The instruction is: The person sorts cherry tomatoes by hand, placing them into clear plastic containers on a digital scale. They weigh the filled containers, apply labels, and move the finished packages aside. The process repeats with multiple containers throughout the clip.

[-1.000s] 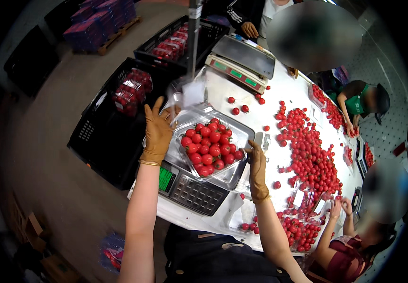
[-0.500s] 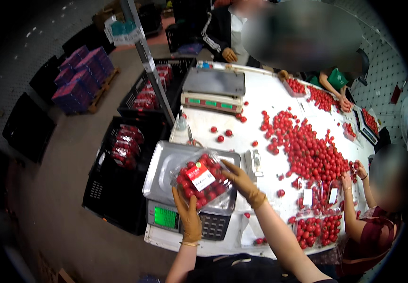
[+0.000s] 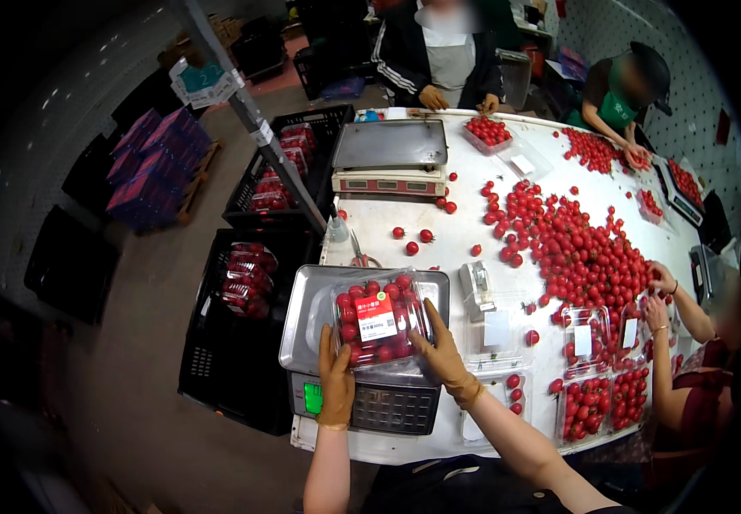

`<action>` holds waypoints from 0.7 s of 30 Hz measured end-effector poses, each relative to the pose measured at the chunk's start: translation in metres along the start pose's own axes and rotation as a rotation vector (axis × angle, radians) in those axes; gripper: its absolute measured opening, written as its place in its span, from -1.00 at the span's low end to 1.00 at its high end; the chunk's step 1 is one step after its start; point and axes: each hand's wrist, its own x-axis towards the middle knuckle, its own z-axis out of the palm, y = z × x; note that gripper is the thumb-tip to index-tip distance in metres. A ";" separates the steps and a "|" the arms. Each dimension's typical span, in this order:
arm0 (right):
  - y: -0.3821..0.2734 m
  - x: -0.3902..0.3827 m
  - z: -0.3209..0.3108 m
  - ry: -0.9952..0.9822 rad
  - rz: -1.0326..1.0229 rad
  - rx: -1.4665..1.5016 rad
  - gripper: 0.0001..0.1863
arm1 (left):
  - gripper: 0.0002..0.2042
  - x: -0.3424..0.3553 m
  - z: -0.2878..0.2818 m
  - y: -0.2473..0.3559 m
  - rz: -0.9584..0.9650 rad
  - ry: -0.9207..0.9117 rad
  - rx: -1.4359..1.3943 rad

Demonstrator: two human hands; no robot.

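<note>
A clear plastic box of cherry tomatoes [image 3: 379, 321] with a red and white label sits between my two gloved hands over the steel pan of a scale [image 3: 303, 321]. My left hand [image 3: 336, 390] grips its near left corner, fingers up along the side. On the box's right side my right hand [image 3: 449, 355] presses with fingers and thumb. Whether the box rests on the pan or is just above it, I cannot tell. A green display [image 3: 313, 398] glows on the scale's front, partly behind my left hand, beside a dark keypad [image 3: 392, 409].
Loose cherry tomatoes [image 3: 589, 257] are heaped on the white table [image 3: 464, 227]. Filled boxes [image 3: 589, 407] stand near a co-worker's hands [image 3: 660, 295]. Another scale [image 3: 390, 146] is ahead. Black crates [image 3: 208, 360] with packed boxes [image 3: 249, 278] lie left, beside a metal post [image 3: 259, 128].
The box has turned from a tilt to nearly square over the pan, with both hands still on it. The whole view has shifted, showing more of the co-workers across the table.
</note>
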 end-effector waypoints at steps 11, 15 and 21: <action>-0.024 -0.001 -0.025 -0.110 0.602 0.088 -0.45 | -0.69 -0.018 -0.005 0.017 -0.329 0.207 0.114; -0.023 -0.002 -0.020 -0.076 0.546 0.037 -0.56 | -0.73 -0.017 -0.015 0.003 -0.239 0.239 0.161; -0.010 -0.004 -0.020 -0.071 0.445 0.061 -0.57 | -0.77 -0.016 -0.019 -0.005 -0.140 0.205 0.181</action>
